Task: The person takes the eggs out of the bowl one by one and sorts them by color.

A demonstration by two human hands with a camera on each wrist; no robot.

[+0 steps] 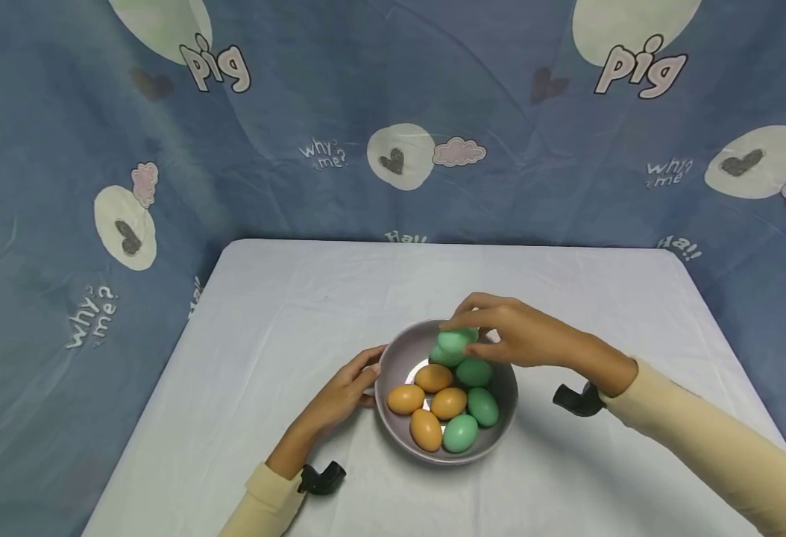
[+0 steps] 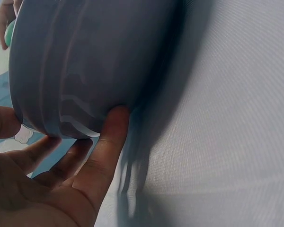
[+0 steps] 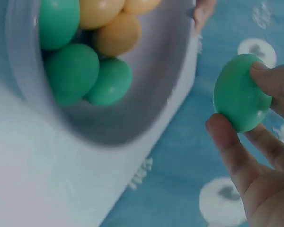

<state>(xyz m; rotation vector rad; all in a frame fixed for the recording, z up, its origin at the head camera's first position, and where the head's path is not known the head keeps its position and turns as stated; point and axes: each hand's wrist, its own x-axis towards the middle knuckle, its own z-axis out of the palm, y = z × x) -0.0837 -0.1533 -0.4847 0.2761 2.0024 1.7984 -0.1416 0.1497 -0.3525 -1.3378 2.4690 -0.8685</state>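
Observation:
A grey-purple round bowl (image 1: 503,380) stands on the white table, with several orange eggs (image 1: 426,430) on its left side and several green eggs (image 1: 482,406) on its right. My right hand (image 1: 523,334) pinches another green egg (image 3: 241,92) between thumb and fingertips, over the bowl's far part in the head view. In the right wrist view this egg shows apart from those inside. At the bowl's left side, my left hand (image 1: 341,389) holds it, thumb by the rim and fingertips (image 2: 117,116) against the outer wall, one low near the table.
The white-covered table (image 1: 312,298) surrounds the bowl on all sides. Behind it and at the sides hangs a blue printed cloth (image 1: 285,194). Each wrist wears a black camera mount, such as the right mount (image 1: 577,400).

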